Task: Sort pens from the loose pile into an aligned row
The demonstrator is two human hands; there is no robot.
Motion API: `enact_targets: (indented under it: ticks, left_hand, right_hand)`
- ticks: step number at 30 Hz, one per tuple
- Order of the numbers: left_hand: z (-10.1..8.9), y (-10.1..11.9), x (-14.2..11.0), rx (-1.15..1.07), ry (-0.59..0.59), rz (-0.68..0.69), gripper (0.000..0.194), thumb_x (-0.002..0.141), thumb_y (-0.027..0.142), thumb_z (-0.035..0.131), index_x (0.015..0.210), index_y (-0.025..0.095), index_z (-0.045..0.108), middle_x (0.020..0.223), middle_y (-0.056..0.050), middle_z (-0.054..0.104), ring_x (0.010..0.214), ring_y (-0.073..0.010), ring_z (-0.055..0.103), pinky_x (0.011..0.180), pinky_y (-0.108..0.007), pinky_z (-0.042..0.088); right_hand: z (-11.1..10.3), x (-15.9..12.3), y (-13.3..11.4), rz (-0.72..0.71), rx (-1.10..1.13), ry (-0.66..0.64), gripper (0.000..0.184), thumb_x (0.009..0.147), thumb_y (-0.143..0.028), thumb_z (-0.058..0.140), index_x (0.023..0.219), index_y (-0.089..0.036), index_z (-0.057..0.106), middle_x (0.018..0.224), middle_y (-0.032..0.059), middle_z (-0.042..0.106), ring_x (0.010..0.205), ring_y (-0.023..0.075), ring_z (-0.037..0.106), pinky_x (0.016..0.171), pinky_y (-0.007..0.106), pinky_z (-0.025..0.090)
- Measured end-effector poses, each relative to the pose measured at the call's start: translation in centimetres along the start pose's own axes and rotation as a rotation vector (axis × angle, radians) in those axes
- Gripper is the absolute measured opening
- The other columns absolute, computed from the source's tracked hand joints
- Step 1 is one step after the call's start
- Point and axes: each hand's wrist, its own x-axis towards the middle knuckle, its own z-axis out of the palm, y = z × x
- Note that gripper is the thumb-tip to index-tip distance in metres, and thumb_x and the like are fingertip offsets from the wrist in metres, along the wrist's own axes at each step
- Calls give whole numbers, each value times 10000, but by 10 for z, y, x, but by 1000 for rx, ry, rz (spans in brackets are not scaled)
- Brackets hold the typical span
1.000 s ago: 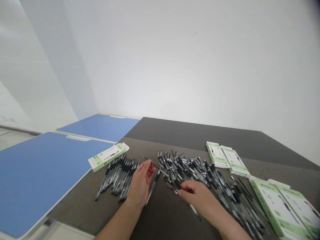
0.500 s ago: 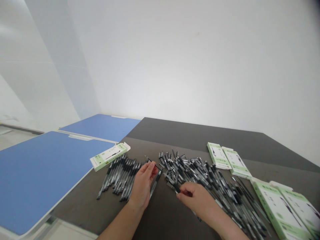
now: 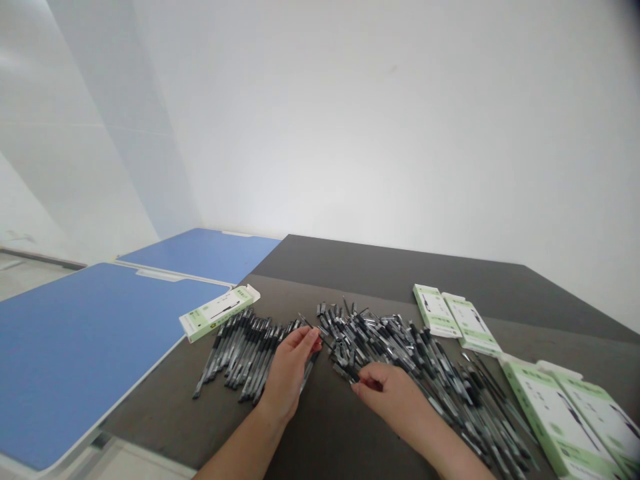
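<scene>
Black pen gripped by right hand beside pen heap; left hand pinches rod.

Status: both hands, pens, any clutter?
Left grip: pinching thin dark rod. Right grip: closed on dark pen part. Clutter: loose pen pile close beyond right grip.

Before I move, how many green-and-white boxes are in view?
5: one box beside the left-hand pens; two farther back on the right; two nearer at right, the outermost cut off. Any outside the frame would not show.
</scene>
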Motion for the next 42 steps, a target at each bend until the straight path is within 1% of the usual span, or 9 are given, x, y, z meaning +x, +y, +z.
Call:
enact_targets:
  ticks: [4, 7, 10, 12, 17, 20, 30, 37, 42]
  left_hand:
    - [7, 4, -9, 236, -258, -40, 241, 745, 357, 629, 860, 155, 695, 797, -24, 682, 758, -142, 581, 734, -233, 433]
    - [7, 4, -10, 320, -285, -7, 308, 779, 358, 585, 1023, 184, 655, 943, -39, 694, 831, -166, 602, 794, -270, 440]
    - [4, -1, -6, 538, -227, 132, 260, 809, 336, 548, 1011, 205, 646, 959, -38, 683, 873, -178, 601, 805, -284, 442]
    - [2, -5, -6, 736, -249, 277, 194, 829, 300, 522, 935, 214, 660, 931, -35, 669, 880, -176, 589, 816, -288, 432]
    - [6, -13, -14, 1159, -546, 535, 86, 788, 206, 586, 829, 223, 659, 901, -28, 610, 886, -175, 540, 833, -310, 394]
    - [8, -16, -17, 1284, -622, 591, 79, 765, 196, 622, 834, 224, 646, 911, -17, 589, 909, -178, 516, 859, -333, 357]
    - [10, -21, -14, 1364, -636, 638, 44, 802, 210, 589, 807, 222, 631, 887, 0, 588, 883, -159, 508, 863, -323, 307]
    - [7, -15, -16, 1342, -471, 591, 73, 826, 250, 555, 814, 220, 621, 861, -9, 597, 859, -171, 519, 822, -330, 313]
    - [10, -19, -18, 1376, -460, 548, 113, 761, 321, 636, 782, 212, 611, 858, -10, 596, 855, -189, 518, 800, -343, 306]
  right_hand:
    - [-2, 2, 0, -17, 46, 28, 239, 734, -278, 535, 523, -194, 461, 533, -49, 438, 534, 114, 430, 505, 225, 273]
    - [-8, 2, -1, -17, 114, 122, 247, 770, -302, 520, 555, -198, 457, 581, -45, 426, 568, 121, 433, 529, 225, 303]
    - [-16, 1, -1, -20, 186, 244, 268, 794, -347, 514, 575, -203, 456, 606, -42, 421, 591, 130, 435, 556, 231, 327]
    - [-19, 1, 0, -15, 241, 305, 282, 798, -385, 516, 588, -205, 460, 614, -40, 419, 599, 135, 434, 570, 234, 339]
    - [-20, -2, 1, 22, 340, 352, 291, 810, -436, 500, 636, -205, 472, 630, -42, 403, 606, 134, 421, 575, 228, 346]
    - [-20, -1, -1, 28, 341, 343, 284, 811, -421, 503, 633, -203, 464, 628, -40, 398, 609, 133, 417, 574, 227, 345]
    - [-21, 0, -3, 40, 310, 338, 296, 797, -401, 512, 593, -207, 419, 597, -42, 379, 580, 128, 392, 543, 229, 328]
    - [-22, 0, -6, 60, 304, 322, 316, 795, -436, 494, 593, -212, 403, 597, -44, 371, 583, 133, 393, 552, 237, 317]
    - [-22, 0, -6, 52, 296, 323, 331, 792, -454, 498, 585, -214, 400, 592, -39, 385, 579, 136, 400, 540, 235, 319]
